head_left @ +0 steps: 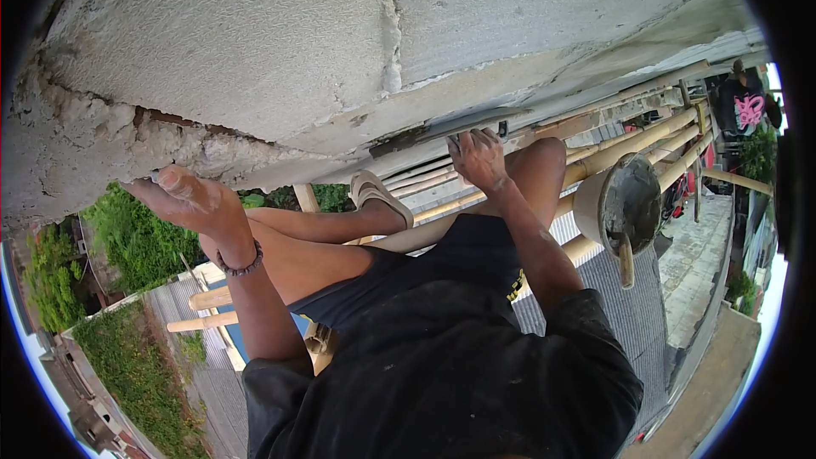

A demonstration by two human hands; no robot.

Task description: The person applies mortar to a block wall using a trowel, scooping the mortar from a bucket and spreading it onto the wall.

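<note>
Cement render, cracked and crumbling, made up the broken edge (110,132) of the wall (255,34); your left hand (191,200) touched that edge, fingers straight and pressed together, thumb lifted, holding nothing, the skin smeared pale; a beaded bracelet (242,268) sat on that wrist. Well along from the broken edge, on the same face of the wall, your right hand (480,157) was set against the lower lip, fingers curled over something dark and flat; whether they gripped a tool or only pressed on the surface, I could not tell. Between the broken edge and that hand, your sandal (378,195) was braced by the bamboo poles (629,149); farther from the edge, past your right hand, a bucket (586,208) caked with grey mortar rested on those poles, a trowel handle (626,263) sticking out of it; farthest from the edge, another person (739,106) in a dark top stood at the scaffold's end.

By my reading, you were working the damaged render by hand, feeling or packing the break; a next move would call for a steady seat on the poles, since the mortar lay well apart from the edge, on your right hand's side.
</note>
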